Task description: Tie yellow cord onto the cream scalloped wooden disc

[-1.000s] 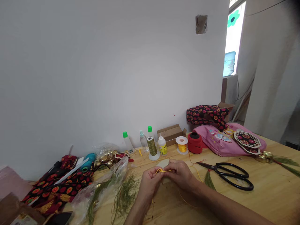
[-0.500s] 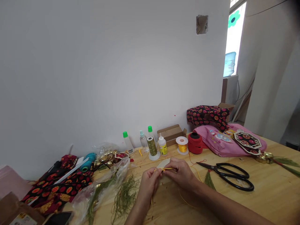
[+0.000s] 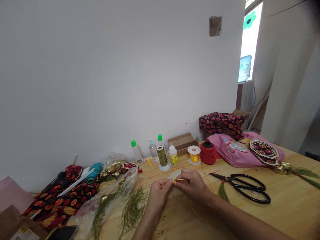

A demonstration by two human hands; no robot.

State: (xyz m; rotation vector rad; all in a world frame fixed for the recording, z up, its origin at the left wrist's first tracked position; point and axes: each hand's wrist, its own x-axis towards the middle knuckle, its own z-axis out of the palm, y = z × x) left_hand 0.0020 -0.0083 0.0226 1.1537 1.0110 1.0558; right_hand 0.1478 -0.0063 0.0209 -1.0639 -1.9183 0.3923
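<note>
Near the table's middle, my left hand (image 3: 159, 194) pinches a thin yellow cord (image 3: 179, 179) between thumb and forefinger. Facing it, my right hand (image 3: 193, 184) grips the same cord a short way along, and a small knot or loop shows between the fingertips. A loose length of the cord curves over the wood below my right hand. Behind the hands lies a pale round disc, partly covered by them. A green tassel (image 3: 223, 192) with a red tie rests right of my right hand, beside black-handled scissors (image 3: 240, 186).
Along the wall stand a green thread spool (image 3: 162, 156), a glue bottle (image 3: 173, 155), a yellow cord spool (image 3: 194, 155) and a red thread cone (image 3: 208, 153). Green threads (image 3: 133, 208) lie left of my hands. A pink bag (image 3: 232, 153) sits at the right.
The cord at my left fingertips now bends into a small loop, and the bit between my hands looks more bunched. Both hands stay almost in place.
</note>
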